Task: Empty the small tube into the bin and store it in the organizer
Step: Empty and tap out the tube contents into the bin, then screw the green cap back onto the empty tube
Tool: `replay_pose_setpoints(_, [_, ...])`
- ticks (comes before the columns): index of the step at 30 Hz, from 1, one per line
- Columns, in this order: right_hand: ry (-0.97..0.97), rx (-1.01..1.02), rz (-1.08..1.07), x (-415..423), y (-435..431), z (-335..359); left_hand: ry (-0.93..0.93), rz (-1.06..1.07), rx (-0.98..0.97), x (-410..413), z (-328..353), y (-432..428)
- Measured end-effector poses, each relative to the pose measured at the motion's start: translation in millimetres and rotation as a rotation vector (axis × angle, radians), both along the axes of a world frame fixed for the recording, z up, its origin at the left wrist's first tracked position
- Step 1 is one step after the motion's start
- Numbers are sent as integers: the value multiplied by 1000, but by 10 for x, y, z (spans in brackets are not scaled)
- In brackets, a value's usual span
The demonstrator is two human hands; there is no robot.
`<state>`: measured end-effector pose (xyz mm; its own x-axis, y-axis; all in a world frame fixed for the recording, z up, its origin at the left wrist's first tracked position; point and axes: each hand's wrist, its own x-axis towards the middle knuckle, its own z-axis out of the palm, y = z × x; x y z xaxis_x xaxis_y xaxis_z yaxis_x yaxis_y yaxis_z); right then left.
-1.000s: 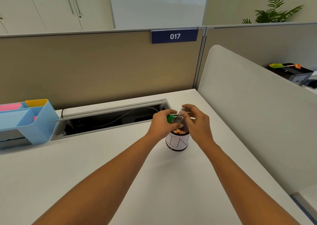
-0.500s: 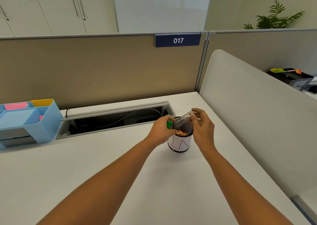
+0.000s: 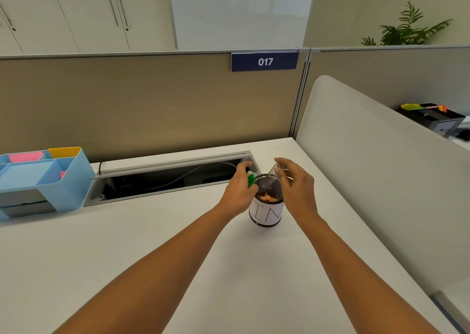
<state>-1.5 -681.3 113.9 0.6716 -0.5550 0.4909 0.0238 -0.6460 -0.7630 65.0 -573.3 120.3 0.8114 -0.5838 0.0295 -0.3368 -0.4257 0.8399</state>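
Brightness: you have a bright, even view; nothing on the surface (image 3: 127, 257) is lost in darkness.
Light: soft and diffuse, seemingly from overhead; you see no hard beam.
Shadows: faint ones only, a pale smudge beside the bin (image 3: 266, 212) and under your forearms.
Dark spot: the open cable tray (image 3: 167, 178) is the one place you cannot read detail.
Glare: the whiteboard (image 3: 241, 10) looks washed out, with no sharp hotspot.
Blur: your right hand (image 3: 296, 190) and the tube (image 3: 270, 179) are slightly smeared; the tube's clear wall is hard to trace.
Distortion: your wide lens bows the partition top (image 3: 127, 55) and stretches your forearms at the lower edge.
Focus: the plant (image 3: 409, 29) looks soft.
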Motion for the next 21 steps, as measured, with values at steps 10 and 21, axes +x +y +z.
replay_pose_setpoints(10, [-115, 263, -68, -1, 114, 31, 125, 129, -156, 11, -19, 148])
replay_pose_setpoints(21, [-192, 727, 43, -72, 737, 144, 149, 243, -168, -81, -85, 799])
